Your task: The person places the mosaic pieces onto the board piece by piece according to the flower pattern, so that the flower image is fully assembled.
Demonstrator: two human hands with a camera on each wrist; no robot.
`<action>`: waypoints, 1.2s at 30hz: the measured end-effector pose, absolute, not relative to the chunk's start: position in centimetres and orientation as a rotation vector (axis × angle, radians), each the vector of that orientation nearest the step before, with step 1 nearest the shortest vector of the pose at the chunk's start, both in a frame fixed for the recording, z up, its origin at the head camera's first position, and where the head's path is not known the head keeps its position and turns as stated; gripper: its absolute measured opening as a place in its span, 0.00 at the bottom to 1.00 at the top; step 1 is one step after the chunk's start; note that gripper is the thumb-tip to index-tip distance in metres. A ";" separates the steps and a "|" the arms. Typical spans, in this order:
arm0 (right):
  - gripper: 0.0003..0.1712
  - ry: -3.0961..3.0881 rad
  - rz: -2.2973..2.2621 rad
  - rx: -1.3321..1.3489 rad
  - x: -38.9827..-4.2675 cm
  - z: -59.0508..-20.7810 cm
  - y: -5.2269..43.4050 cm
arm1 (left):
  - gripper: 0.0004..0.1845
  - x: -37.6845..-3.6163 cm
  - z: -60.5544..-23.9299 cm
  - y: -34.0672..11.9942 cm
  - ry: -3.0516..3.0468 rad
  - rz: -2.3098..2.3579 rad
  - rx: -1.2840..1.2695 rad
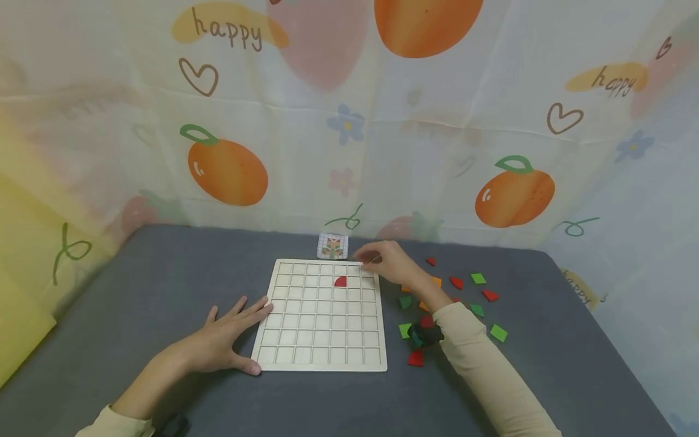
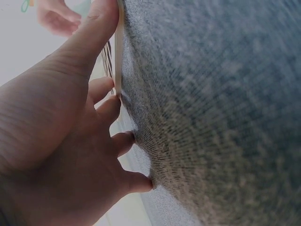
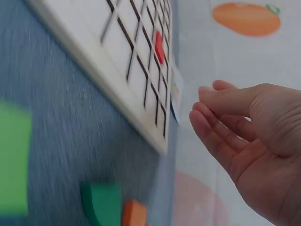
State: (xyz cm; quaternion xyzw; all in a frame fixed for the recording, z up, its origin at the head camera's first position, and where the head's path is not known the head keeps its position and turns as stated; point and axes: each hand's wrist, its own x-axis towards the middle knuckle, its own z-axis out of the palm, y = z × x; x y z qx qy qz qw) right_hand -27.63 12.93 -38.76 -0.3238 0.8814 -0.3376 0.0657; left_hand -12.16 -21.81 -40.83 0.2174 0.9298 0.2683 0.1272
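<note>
A white grid board [image 1: 322, 315] lies on the grey table. Its one filled spot is a red quarter-round piece [image 1: 341, 281] in an upper cell, also seen as a red tile [image 3: 160, 47] in the right wrist view. My left hand [image 1: 226, 338] spreads its fingers along the board's left edge, thumb at the lower left corner. In the left wrist view, the fingertips [image 2: 123, 142] rest on the cloth beside the board. Above the board's top right corner is my right hand [image 1: 384, 261], fingers loosely bent, thumb close to them. Nothing shows between those fingers in the right wrist view.
Behind the board lies a small card [image 1: 332, 246] with a coloured pattern on a grid. Right of the board, several red, orange and green pieces are scattered, among them a light green square [image 1: 499, 332] and a red piece [image 1: 415, 358]. A printed curtain [image 1: 404, 152] hangs behind.
</note>
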 end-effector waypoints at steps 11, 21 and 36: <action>0.19 2.746 -1.056 -0.847 -29.2 -38.1 18.8 | 0.60 -12.3 -40.6 -22.0 2.700 0.775 0.616; 0.19 2.813 -0.958 -0.692 -29.9 -38.9 23.0 | 0.59 -12.2 -40.7 -22.0 2.656 0.811 0.607; 0.18 2.878 -0.926 -0.552 -30.2 -40.5 26.3 | 0.60 -12.3 -40.8 -21.9 2.655 0.804 0.600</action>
